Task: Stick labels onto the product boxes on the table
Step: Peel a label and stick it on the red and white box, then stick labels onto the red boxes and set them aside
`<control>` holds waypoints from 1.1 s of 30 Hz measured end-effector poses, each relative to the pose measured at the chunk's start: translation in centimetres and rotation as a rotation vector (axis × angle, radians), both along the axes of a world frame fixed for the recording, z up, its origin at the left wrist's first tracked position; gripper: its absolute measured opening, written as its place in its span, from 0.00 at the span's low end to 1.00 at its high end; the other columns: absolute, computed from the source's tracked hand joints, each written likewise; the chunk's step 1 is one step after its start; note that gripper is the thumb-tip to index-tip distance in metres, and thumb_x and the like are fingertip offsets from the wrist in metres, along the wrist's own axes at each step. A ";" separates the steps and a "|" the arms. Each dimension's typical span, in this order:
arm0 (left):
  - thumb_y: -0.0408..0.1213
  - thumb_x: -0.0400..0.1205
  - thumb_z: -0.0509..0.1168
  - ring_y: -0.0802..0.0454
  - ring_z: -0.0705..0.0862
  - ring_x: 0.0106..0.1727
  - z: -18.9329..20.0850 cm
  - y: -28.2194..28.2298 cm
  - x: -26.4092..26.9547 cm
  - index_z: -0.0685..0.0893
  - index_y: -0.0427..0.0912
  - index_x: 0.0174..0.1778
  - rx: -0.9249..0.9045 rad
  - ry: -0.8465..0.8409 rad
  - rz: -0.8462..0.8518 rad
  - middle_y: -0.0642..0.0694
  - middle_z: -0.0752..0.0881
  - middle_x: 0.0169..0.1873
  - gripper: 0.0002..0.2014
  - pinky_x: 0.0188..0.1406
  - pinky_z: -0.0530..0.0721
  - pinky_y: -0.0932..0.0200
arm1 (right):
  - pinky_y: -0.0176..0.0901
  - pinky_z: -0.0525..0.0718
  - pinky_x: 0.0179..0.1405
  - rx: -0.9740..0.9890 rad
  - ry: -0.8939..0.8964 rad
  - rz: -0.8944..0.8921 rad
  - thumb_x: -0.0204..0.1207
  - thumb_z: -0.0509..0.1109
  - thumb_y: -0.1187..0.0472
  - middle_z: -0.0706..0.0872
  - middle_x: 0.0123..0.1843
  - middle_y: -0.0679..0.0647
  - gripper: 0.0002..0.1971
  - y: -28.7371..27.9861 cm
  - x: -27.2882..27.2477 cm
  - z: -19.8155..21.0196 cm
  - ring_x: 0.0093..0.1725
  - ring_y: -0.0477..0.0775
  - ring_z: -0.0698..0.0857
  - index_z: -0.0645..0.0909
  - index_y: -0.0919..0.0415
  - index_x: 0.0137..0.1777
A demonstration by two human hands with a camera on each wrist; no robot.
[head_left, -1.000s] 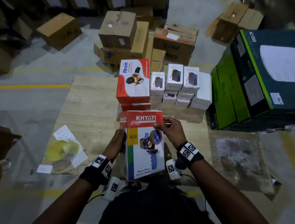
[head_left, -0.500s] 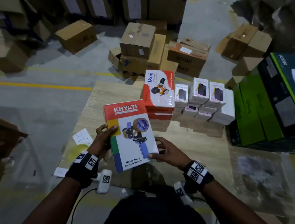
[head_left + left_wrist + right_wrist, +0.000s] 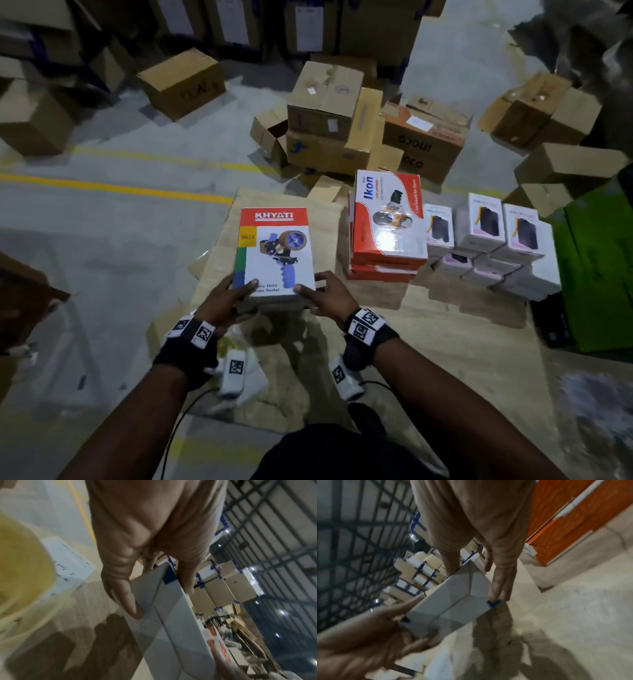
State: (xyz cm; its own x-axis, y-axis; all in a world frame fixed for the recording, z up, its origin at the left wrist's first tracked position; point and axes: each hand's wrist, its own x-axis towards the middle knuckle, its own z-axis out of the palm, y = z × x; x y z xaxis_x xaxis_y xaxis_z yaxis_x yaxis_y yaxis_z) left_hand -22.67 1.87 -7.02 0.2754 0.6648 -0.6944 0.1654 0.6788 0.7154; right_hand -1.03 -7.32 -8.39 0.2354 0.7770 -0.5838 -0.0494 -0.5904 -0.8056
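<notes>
Both hands hold a white KHYATI carton-sealer box with a red top band, face up above the table. My left hand grips its near left corner, thumb on the front face. My right hand grips the near right corner. In the left wrist view the box's grey underside sits between the thumb and the fingers. The right wrist view shows the box's end pinched between thumb and fingers. A yellow label roll and a white label sheet lie on the table at the left.
A stack of orange Ikon boxes stands on the wooden table, to the right of the held box. Small white boxes are stacked beyond it, green cartons at far right. Brown cartons litter the floor behind.
The box has turned from tilted to straight and moved forward and right. Both hands shifted to its near corners. The head view swung left and up.
</notes>
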 end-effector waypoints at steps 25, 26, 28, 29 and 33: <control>0.42 0.84 0.67 0.35 0.85 0.61 -6.5 17.6 -1.6 0.80 0.40 0.72 0.227 0.437 -0.005 0.32 0.84 0.66 0.20 0.66 0.82 0.35 | 0.62 0.81 0.71 -0.138 -0.497 -0.551 0.52 0.78 0.21 0.84 0.70 0.62 0.63 -3.9 17.2 0.8 0.68 0.61 0.84 0.69 0.64 0.79; 0.43 0.83 0.68 0.33 0.82 0.66 -6.1 17.3 -1.3 0.78 0.37 0.74 0.266 0.554 -0.055 0.30 0.81 0.70 0.24 0.71 0.78 0.36 | 0.62 0.82 0.69 -0.133 -0.466 -0.548 0.51 0.77 0.20 0.85 0.70 0.59 0.63 -3.9 17.4 0.2 0.67 0.58 0.85 0.71 0.62 0.79; 0.44 0.81 0.70 0.30 0.75 0.74 -4.7 16.0 0.3 0.74 0.32 0.77 0.499 0.788 -0.083 0.27 0.76 0.73 0.31 0.76 0.72 0.41 | 0.61 0.87 0.64 -0.125 -0.431 -0.550 0.48 0.77 0.17 0.89 0.66 0.53 0.60 -3.9 17.7 -0.7 0.62 0.54 0.88 0.78 0.57 0.75; 0.45 0.80 0.69 0.29 0.76 0.72 -3.8 15.0 1.5 0.76 0.30 0.74 0.693 0.807 -0.074 0.25 0.78 0.70 0.30 0.74 0.71 0.42 | 0.61 0.88 0.61 -0.105 -0.397 -0.563 0.49 0.79 0.20 0.91 0.62 0.52 0.55 -3.9 17.6 -0.7 0.59 0.53 0.89 0.81 0.55 0.72; 0.50 0.77 0.68 0.28 0.75 0.71 -1.9 9.2 8.0 0.79 0.34 0.69 0.981 0.642 -0.215 0.28 0.78 0.68 0.29 0.74 0.72 0.40 | 0.56 0.89 0.57 0.023 -0.175 -0.633 0.67 0.86 0.48 0.93 0.58 0.56 0.26 -4.3 17.4 0.1 0.56 0.56 0.91 0.87 0.59 0.62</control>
State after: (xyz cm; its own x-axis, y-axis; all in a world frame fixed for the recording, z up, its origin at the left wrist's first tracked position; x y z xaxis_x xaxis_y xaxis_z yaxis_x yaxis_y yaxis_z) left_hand -14.67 11.05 -8.93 0.2338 0.9717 0.0326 0.7260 -0.1968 0.6590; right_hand 16.33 -11.61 -8.32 0.7411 0.4689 -0.4806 -0.2486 -0.4732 -0.8451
